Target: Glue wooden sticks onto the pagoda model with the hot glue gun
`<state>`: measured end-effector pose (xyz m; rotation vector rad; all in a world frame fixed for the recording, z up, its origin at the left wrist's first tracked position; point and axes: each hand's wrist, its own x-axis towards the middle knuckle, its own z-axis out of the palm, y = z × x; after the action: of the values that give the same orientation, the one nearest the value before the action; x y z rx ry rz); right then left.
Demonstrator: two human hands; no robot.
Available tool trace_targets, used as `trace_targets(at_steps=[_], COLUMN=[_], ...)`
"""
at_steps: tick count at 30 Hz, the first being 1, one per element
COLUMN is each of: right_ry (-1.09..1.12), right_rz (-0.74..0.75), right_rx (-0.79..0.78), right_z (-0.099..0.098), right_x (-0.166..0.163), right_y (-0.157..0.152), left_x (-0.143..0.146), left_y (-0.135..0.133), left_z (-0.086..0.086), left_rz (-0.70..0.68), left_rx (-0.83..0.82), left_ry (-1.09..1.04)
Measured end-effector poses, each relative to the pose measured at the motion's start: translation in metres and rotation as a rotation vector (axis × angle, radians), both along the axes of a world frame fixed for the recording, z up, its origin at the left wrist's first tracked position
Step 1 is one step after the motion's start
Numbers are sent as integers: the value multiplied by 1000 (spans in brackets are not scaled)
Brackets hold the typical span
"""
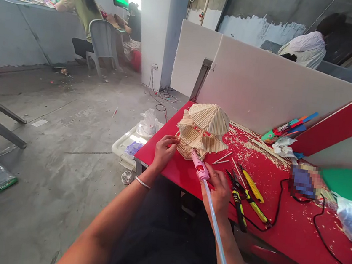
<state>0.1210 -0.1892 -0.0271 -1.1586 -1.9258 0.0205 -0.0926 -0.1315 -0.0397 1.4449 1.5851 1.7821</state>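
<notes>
Stick-built pagoda model at centre, on red table. Gluing of lower tier seems in hand. Right hand curled round pink glue gun, nozzle at base; left hand fingertips nearly together at model's left edge, grip cannot be told. Next move calls for steady nozzle under overhanging roof. Pliers, yellow cutter crowd gun's right, right of centre.

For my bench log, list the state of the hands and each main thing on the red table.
Wooden model: upright, double-roofed
Left hand: fingertips at the model's edge; contact unclear
Right hand: closed around the glue gun
Pink glue gun: held, nozzle towards the model's base
Yellow cutter: lying flat, blade position unclear
Pliers: lying down, handles spread
Red table: littered with wood shavings
</notes>
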Motion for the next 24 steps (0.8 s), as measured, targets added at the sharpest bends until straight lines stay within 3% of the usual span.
trace_targets(at_steps=[13,19,24], right_ry=[22,59,50], right_rz=[-41,-39,-45], right_rx=[23,16,34], right_z=[0,-5,-12], right_x=[4,4,12], right_y=[0,2,4], left_x=[1,1,2], left_y=[0,2,5], left_z=[0,-2,-3], left_rz=[147,-26,-82], left_rx=[56,55,62], left_ry=[13,62,104])
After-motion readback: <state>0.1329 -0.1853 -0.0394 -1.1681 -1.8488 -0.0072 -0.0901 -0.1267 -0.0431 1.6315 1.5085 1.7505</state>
